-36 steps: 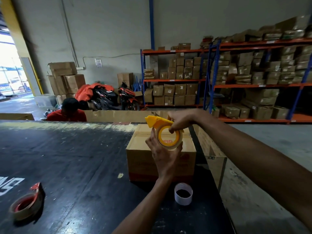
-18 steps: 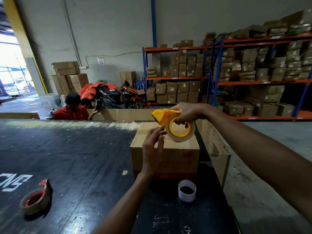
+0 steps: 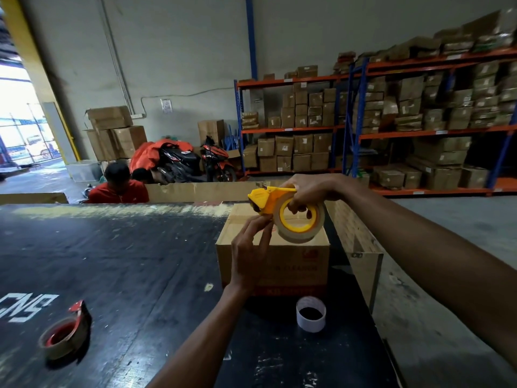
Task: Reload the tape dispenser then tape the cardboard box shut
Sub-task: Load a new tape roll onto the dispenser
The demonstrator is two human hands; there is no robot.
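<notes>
Red dispenser (image 3: 65, 336): lies at the near left of the dark tabletop (image 3: 134, 264), well apart from everything else.
Left hand (image 3: 250, 252): raised in front of the cardboard box (image 3: 272, 261), fingertips pinched together at the front edge of the tape roll (image 3: 299, 224), just under the dispenser's nose.
Cardboard box: sits on the tabletop right of centre, top flaps down.
Empty core (image 3: 311, 314): white ring standing on the tabletop just in front of the box.
Yellow dispenser (image 3: 265, 200): held in the air above the box, tape roll mounted on it.
Right hand (image 3: 310, 191): clamped on the yellow dispenser, fingers hooked through the roll's centre.
</notes>
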